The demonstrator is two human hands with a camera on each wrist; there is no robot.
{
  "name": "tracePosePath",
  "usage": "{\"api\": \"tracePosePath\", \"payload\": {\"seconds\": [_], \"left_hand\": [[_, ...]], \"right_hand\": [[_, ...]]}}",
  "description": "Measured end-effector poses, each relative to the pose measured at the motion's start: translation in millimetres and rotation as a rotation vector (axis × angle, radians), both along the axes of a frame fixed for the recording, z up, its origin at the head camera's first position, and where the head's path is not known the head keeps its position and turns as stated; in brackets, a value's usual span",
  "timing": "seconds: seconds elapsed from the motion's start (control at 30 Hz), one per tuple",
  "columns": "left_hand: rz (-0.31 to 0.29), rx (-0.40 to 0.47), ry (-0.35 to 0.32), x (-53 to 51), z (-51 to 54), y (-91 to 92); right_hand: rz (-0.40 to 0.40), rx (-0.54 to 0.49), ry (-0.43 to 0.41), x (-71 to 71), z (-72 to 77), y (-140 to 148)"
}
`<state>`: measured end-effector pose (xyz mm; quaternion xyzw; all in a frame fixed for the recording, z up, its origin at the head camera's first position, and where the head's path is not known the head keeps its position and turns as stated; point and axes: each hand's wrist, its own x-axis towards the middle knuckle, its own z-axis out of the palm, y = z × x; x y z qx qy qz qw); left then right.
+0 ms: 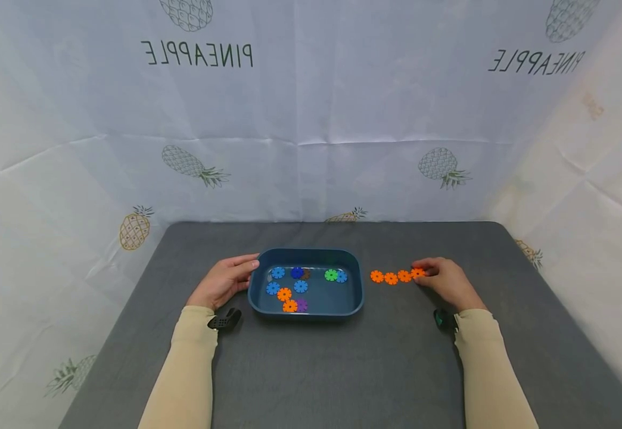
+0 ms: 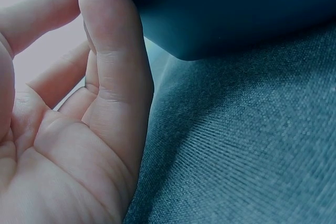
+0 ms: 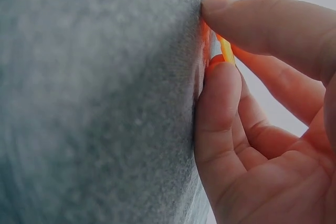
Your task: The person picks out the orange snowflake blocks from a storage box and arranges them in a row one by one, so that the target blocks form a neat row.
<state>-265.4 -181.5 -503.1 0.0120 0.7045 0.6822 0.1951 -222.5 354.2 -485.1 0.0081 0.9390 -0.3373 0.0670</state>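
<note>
A dark blue tray [image 1: 305,314] lies on the table, holding several notched plastic discs in blue, orange, green and purple. My left hand [image 1: 227,280] holds the tray by its left side, thumb at the rim. In the left wrist view, bent fingers [image 2: 118,72] lie against the tray's outer wall [image 2: 210,24]. To the right of the tray, several orange discs [image 1: 391,278] form a row on the table. My right hand [image 1: 447,281] pinches the rightmost orange disc [image 1: 417,273] at the row's end. The right wrist view shows that disc's edge [image 3: 227,51] between thumb and fingers.
The grey table [image 1: 332,375] extends toward me and to both sides. A pale cloth [image 1: 300,107] with pineapple prints hangs behind the table and along its sides. Black bands with small devices [image 1: 225,320] are worn on both wrists.
</note>
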Motion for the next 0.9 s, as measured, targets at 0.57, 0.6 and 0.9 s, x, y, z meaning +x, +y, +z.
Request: {"api": "tracePosePath", "payload": {"seconds": [0.57,0.6,0.9], "left_hand": [[-0.003,-0.006,-0.012,-1.3,0.8,-1.2],[-0.003,-0.007,-0.013,-1.3,1.1,-1.6],[-0.003,0.003,-0.006,-1.4,-2.5,-0.5]], "right_hand": [[-0.002,0.024,-0.023,-2.2,1.7,1.3],[-0.001,0.026,-0.023,-2.0,2.8,1.9],[0.022,0.074,0.078,4.4,20.8,-12.6]]}}
